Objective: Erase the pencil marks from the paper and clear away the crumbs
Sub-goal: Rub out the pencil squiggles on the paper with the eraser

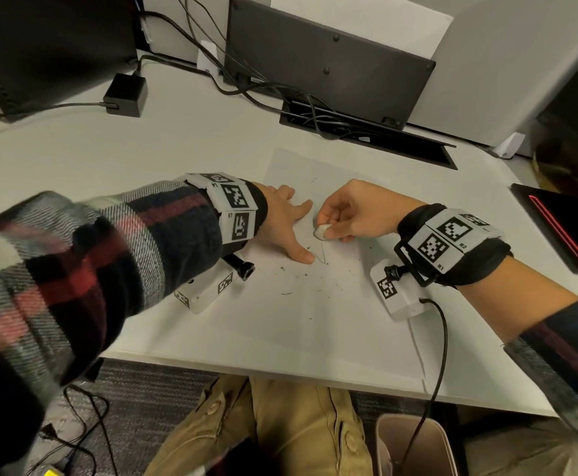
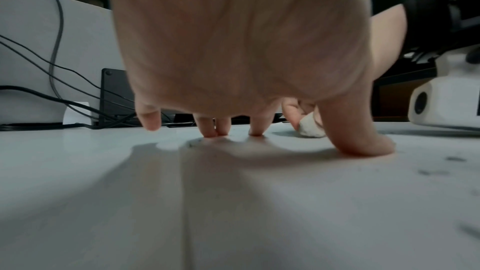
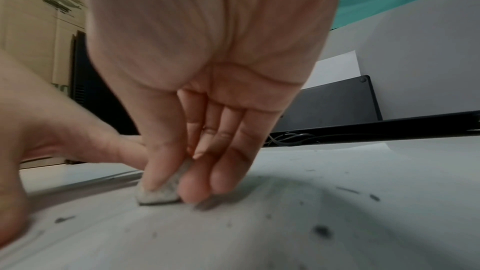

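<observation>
A white sheet of paper (image 1: pixel 315 314) lies on the desk in front of me. My left hand (image 1: pixel 285 225) presses on it with spread, straight fingers (image 2: pixel 255 128) and thumb. Just to its right, my right hand (image 1: pixel 344 214) pinches a small white eraser (image 1: pixel 321 231) between thumb and fingers, and the eraser (image 3: pixel 158 193) touches the paper. A faint pencil line (image 1: pixel 321 254) runs below the eraser, beside my left thumb. Dark eraser crumbs (image 1: pixel 311 276) are scattered over the sheet, and more crumbs (image 3: pixel 322 230) show near the right hand.
A dark upright panel (image 1: pixel 325 60) and a cable slot (image 1: pixel 366 132) with several cables stand behind the paper. A black power brick (image 1: pixel 126 94) lies at the back left. A black device with a red line (image 1: pixel 562 228) lies to the right. A bin (image 1: pixel 414 444) stands below the desk edge.
</observation>
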A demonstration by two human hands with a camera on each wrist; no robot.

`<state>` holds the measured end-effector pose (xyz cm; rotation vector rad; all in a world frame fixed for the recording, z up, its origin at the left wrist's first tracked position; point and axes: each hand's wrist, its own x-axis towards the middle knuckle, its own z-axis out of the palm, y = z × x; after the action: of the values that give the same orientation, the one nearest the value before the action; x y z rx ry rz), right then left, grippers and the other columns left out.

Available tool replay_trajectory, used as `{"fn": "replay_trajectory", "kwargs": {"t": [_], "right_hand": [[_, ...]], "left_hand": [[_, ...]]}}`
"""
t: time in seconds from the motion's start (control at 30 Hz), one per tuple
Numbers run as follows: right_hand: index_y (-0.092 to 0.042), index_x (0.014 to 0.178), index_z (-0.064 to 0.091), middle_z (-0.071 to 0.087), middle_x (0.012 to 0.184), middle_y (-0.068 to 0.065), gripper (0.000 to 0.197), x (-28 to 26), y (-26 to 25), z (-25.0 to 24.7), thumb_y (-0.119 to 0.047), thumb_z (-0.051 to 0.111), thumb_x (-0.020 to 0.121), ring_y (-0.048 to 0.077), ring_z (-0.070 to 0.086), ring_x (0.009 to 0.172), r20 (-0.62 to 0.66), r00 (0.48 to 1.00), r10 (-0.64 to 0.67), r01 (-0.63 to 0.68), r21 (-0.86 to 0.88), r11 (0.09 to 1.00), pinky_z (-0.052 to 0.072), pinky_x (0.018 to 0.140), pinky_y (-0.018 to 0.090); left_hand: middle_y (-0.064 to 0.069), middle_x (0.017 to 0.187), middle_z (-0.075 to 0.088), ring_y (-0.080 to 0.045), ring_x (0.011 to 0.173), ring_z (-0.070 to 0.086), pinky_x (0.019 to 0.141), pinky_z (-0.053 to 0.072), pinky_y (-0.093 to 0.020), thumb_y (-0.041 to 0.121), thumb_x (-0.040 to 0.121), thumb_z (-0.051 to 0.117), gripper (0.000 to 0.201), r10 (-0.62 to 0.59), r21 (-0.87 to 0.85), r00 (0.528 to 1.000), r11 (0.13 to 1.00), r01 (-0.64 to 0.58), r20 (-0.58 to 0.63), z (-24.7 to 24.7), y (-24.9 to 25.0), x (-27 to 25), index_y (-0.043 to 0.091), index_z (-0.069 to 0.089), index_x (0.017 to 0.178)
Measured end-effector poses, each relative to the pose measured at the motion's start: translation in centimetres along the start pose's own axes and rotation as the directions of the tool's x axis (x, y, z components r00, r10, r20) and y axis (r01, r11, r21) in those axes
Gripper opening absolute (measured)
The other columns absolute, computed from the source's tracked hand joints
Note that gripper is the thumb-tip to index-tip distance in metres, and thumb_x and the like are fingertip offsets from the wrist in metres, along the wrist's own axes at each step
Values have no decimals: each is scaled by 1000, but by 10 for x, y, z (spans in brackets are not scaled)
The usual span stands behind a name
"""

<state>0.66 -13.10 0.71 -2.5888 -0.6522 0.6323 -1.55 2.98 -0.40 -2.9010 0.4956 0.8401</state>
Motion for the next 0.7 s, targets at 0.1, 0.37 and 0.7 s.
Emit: {"fn": "replay_trajectory", "kwargs": {"t": [0.1, 0.37, 0.7], "right_hand": [[-8, 93, 71, 70, 82, 11, 15, -5, -1, 3, -14, 71, 79, 13, 61, 63, 74, 997, -24, 24, -2, 1000, 53, 65, 20], [-20, 74, 66, 55, 58, -9, 8, 0, -3, 6, -17, 67, 82, -3, 47, 49, -70, 991, -110, 92, -227, 970, 36, 52, 5], [-13, 78, 68, 55, 61, -3, 8, 0, -4, 7, -17, 65, 84, 5, 43, 51, -90, 990, -111, 81, -286, 955, 33, 51, 6]], "left_hand": [[-4, 156, -18, -25, 145, -5, 114, 10, -45, 76, 74, 46, 105, -10, -7, 1000, 1000, 10, 11, -1, 1, -1, 33, -16, 147], [-5, 156, -17, -27, 145, 0, 113, 16, -45, 75, 74, 47, 107, -11, 17, 1000, 1000, 11, 21, -3, 4, -2, 30, -17, 147], [-9, 157, -12, -30, 144, 3, 115, 17, -47, 74, 75, 48, 108, 8, 30, 1000, 1000, -9, 23, -3, 4, 0, 27, -16, 148]]}}
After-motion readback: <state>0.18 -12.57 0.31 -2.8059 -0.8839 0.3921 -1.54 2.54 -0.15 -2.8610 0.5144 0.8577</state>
